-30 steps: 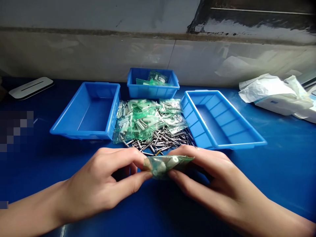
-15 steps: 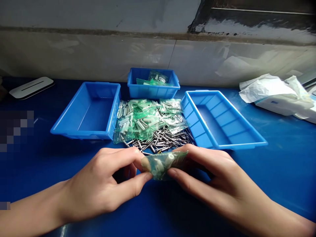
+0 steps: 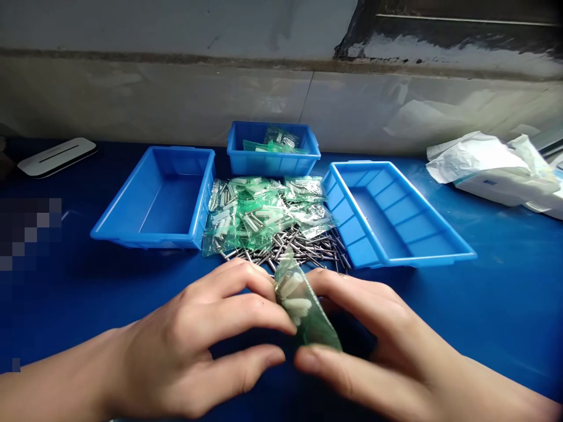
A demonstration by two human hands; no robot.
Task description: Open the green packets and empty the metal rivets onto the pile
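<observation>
A small green transparent bag (image 3: 303, 308) with white plugs inside stands tilted between my hands. My right hand (image 3: 378, 334) grips its lower right corner between thumb and fingers. The fingertips of my left hand (image 3: 206, 334) touch the bag's left side, with the thumb apart from the index finger. Just beyond, a pile of green bags (image 3: 255, 214) with white plugs and screws lies beside loose metal screws (image 3: 303, 246).
Blue bins stand left (image 3: 158, 196) and right (image 3: 396, 211) of the pile. A smaller blue bin (image 3: 272, 161) behind holds some bags. A white device (image 3: 57, 157) lies far left; crumpled white wrapping (image 3: 492, 167) lies far right.
The green bag has turned from lying crosswise to a steep slant. My left thumb has come off it, and the left fingers have shifted right along its side.
</observation>
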